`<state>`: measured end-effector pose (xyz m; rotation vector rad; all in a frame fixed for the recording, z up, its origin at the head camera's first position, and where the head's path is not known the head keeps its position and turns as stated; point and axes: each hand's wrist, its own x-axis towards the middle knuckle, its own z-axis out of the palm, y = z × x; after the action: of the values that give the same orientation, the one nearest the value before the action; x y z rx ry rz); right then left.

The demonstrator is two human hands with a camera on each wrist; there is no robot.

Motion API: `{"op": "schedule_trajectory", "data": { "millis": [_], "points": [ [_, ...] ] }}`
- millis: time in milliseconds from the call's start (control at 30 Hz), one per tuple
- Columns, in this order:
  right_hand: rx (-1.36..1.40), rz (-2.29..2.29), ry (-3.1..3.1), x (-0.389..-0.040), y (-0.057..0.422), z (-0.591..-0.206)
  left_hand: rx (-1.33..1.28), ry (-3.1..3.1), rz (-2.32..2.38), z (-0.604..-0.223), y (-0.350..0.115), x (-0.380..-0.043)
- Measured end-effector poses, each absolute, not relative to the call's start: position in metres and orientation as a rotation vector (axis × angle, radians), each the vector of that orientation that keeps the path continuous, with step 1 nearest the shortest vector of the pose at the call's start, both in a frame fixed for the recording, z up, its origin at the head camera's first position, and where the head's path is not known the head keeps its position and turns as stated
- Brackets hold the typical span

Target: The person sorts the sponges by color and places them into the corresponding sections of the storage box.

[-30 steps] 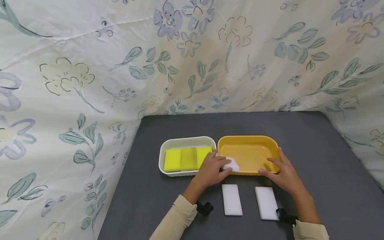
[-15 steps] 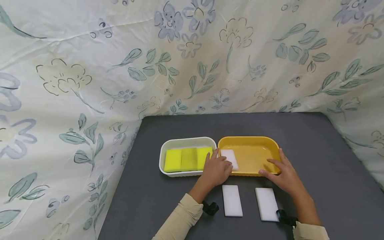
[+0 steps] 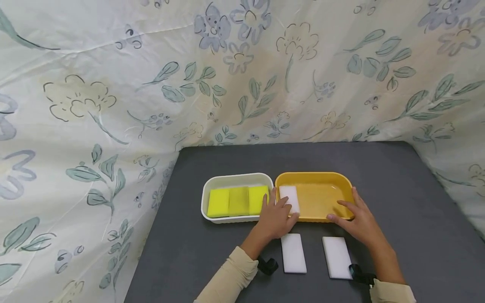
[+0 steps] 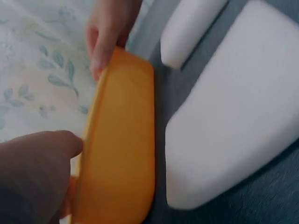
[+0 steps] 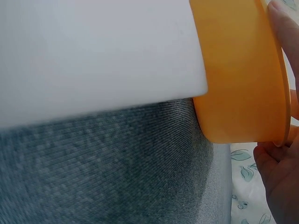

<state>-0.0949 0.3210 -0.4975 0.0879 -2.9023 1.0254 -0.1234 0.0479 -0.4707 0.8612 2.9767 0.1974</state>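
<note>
In the head view a yellow-orange tray [image 3: 322, 198] stands beside a white tray [image 3: 223, 181] on a dark table. One white sponge block [image 3: 289, 194] lies at the left end of the orange tray. My left hand [image 3: 275, 218] reaches over the tray's front left corner, fingers spread onto that block. Its thumb touches the orange rim in the left wrist view. My right hand [image 3: 361, 219] holds the orange tray's right end, thumb at the front rim and fingers round the side; the right wrist view shows this grip [image 5: 282, 158] closely.
Three yellow sponge blocks [image 3: 229, 202] lie side by side in the white tray. Two more white blocks, a left one [image 3: 293, 254] and a right one [image 3: 336, 257], lie on the table [image 3: 227, 261] in front. Floral cloth [image 3: 242, 84] hangs behind and beside the table.
The white block in the orange tray has gone from bunched under my left hand to lying flat and straighter. My left hand has shifted slightly right and nearer; my right hand has stayed put.
</note>
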Motion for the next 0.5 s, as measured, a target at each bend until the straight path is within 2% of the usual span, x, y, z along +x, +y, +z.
{"op": "schedule_trajectory", "data": {
  "millis": [300, 400, 500],
  "points": [
    [0.078, 1.03, -2.903, -0.096, 0.323, -0.497, 1.45, 2.755, 0.345, -0.452, 0.054, -0.088],
    [0.092, 1.032, -2.903, -0.095, 0.322, -0.499, 1.521, 2.733, 0.342, -0.452, 0.051, -0.078],
    [0.096, 1.027, -2.91, -0.095, 0.322, -0.5, 1.458, 2.699, 0.33, -0.457, 0.044, -0.068]
  ]
}}
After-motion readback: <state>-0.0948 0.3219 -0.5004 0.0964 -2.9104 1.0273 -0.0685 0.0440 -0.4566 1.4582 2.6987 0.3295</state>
